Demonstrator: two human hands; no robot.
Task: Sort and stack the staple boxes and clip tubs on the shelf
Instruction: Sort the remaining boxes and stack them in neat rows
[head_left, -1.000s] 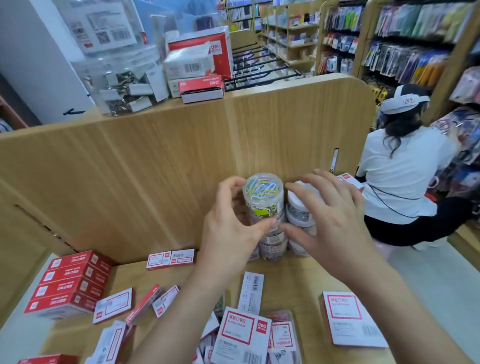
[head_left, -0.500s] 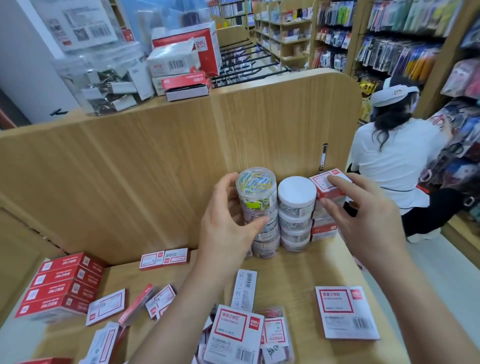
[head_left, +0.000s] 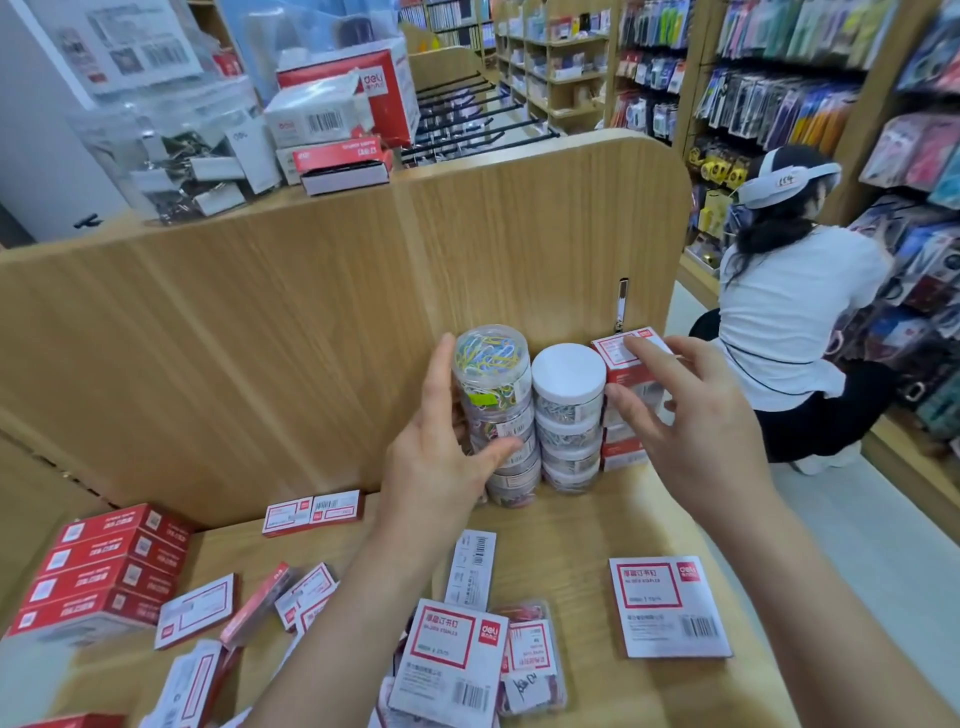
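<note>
At the back of the shelf (head_left: 587, 525), against the wooden panel (head_left: 311, 322), note right grip (head_left: 691, 436) shifted off the white-lidded tub stack (head_left: 569, 415) onto the staple box stack (head_left: 621, 447) just beside it, now pinching the top box (head_left: 615, 356). Note left grip (head_left: 436, 462) kept wrapped round the clear tub stack (head_left: 493, 395). Treat tubs as placed; judge squaring of boxes as the step in hand. Count: two tub stacks, about four tubs each; one box stack under right grip, tiers partly hidden; one red box stack (head_left: 98, 577) of four at far left; roughly ten loose boxes (head_left: 670, 608) in front.
</note>
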